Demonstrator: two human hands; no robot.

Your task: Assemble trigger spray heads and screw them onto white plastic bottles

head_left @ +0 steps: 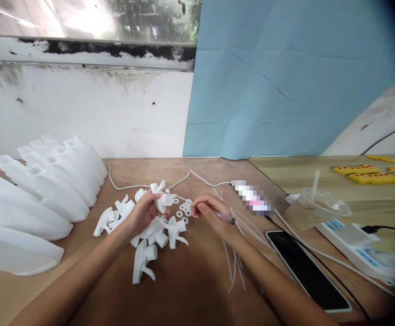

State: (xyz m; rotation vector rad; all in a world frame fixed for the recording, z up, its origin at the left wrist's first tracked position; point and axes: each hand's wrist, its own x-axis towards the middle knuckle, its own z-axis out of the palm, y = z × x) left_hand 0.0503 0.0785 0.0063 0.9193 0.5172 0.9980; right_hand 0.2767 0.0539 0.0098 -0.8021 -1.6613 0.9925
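Note:
My left hand [145, 209] is closed around a white trigger spray head [162, 199], its round collar facing right. In my right hand [212, 212], the fingers grip a thin-shafted screwdriver [225, 218], its rear handle end showing behind the hand. The shaft points left, with its tip at or close to the collar; whether they touch, I cannot tell. Between and below the hands lie several white ring washers [185, 208]. More white trigger spray heads [144, 262] are scattered beneath and left of my left hand. Thin clear dip tubes [230, 267] lie under my right forearm.
Several white plastic bottles [59, 181] stand uncapped at the left. A phone [306, 267] lies at the right, near a power strip [353, 249] and a plastic cup with a straw [314, 206]. A lit, blurred-out device [253, 198] and white cables lie behind.

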